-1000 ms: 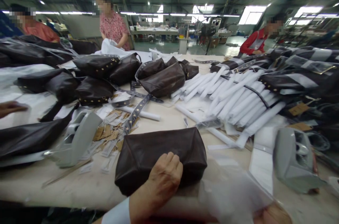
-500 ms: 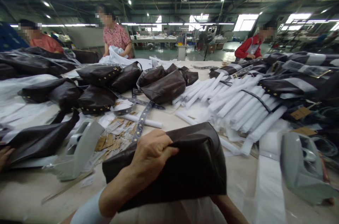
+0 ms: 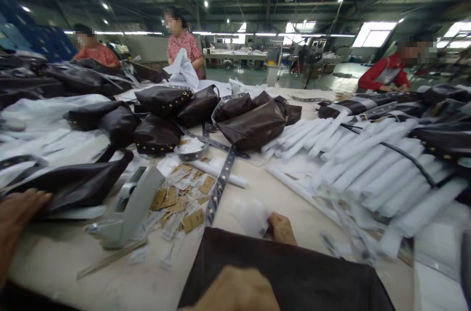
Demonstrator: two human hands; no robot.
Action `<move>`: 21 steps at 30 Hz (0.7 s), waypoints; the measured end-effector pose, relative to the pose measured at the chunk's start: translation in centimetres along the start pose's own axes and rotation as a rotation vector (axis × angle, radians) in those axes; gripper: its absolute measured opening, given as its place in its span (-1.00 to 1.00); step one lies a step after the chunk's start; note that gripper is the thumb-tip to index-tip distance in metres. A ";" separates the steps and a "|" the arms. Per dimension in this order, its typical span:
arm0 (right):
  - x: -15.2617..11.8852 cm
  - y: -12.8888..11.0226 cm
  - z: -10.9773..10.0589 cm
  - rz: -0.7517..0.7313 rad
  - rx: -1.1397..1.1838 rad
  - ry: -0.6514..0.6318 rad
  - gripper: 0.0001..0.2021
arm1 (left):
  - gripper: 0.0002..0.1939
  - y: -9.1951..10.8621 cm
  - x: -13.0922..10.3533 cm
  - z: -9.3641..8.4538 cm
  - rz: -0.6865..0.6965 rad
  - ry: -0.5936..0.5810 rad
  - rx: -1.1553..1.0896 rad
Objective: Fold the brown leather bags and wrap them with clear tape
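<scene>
A dark brown leather bag [image 3: 294, 267] lies low in front of me, its lower part cut off by the frame's bottom edge. Against its near side is my left hand [image 3: 235, 289], blurred, knuckles up and fingers closed on the bag. Beyond the bag's far edge, my right hand [image 3: 282, 228] pinches a crumpled, whitish translucent wad [image 3: 252, 215]; part of this hand is hidden by the bag. A studded strap [image 3: 222, 183] runs away from the bag's far side. Brown paper tags [image 3: 193, 220] with strings lie to the left.
Another person's hand [image 3: 24, 210] rests by a dark bag at left, near a grey tape dispenser [image 3: 138, 208]. Brown bags [image 3: 253, 124] and white rolls [image 3: 368, 164] cover the table's far part. People stand beyond, one in red [image 3: 386, 73].
The bag has moved lower and nearer to me, with my left hand on it. My right hand, earlier hidden behind the bag, now shows with the whitish wad. The view has shifted right-to-left, scenery moving right.
</scene>
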State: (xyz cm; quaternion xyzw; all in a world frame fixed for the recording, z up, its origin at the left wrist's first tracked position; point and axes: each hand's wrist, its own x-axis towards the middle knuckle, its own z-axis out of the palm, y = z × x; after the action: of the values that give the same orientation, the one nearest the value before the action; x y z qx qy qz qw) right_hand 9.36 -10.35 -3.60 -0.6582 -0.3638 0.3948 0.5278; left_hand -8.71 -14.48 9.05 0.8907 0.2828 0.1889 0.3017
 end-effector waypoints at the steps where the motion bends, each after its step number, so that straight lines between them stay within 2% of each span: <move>1: -0.2 0.0 -0.1 0.042 0.022 0.005 -0.48 | -0.68 -1.6 1.0 -0.5 -0.053 -0.002 0.007; 2: -0.3 -0.1 -0.2 0.076 0.042 0.010 -0.49 | -0.69 -3.2 2.1 -0.9 -0.129 -0.007 0.022; 4: -0.5 -0.1 -0.3 0.128 0.075 0.018 -0.50 | -0.72 -6.2 4.2 -1.0 -0.374 -0.142 0.062; 5: -0.5 -0.1 -0.3 0.147 0.087 0.021 -0.51 | -0.78 -7.4 5.0 -0.8 -0.440 -0.179 0.062; 6: -0.5 0.0 -0.4 0.162 0.097 0.023 -0.52 | -0.77 -8.2 5.7 -0.3 -0.475 -0.187 0.055; 9: -0.3 0.5 -0.6 0.183 0.110 0.019 -0.52 | -0.16 -9.0 7.4 1.4 -0.402 -0.137 -0.071; 10: -0.2 0.7 -0.7 0.184 0.112 0.014 -0.52 | -0.04 -8.8 7.9 1.9 -0.396 -0.114 -0.163; 11: -0.1 0.9 -0.7 0.183 0.114 0.008 -0.52 | -0.03 -8.6 8.5 2.4 -0.420 -0.089 -0.281; 14: 0.0 1.4 -0.9 0.160 0.126 -0.011 -0.50 | -0.34 -8.4 10.4 2.9 -0.601 -0.004 -0.631; 16: -0.1 1.6 -1.0 0.134 0.135 -0.033 -0.51 | -0.55 -8.5 11.7 2.8 -0.695 0.012 -0.795; 21: -0.7 1.7 -1.3 0.094 0.142 -0.069 -0.56 | -0.79 -9.2 13.3 1.8 -0.787 0.123 -1.128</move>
State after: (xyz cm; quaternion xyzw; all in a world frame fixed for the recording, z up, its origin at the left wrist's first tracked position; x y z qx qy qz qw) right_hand 10.32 -11.79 -5.04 -0.6214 -0.3214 0.4664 0.5413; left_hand -1.21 -0.97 3.95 0.4164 0.4602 0.2336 0.7485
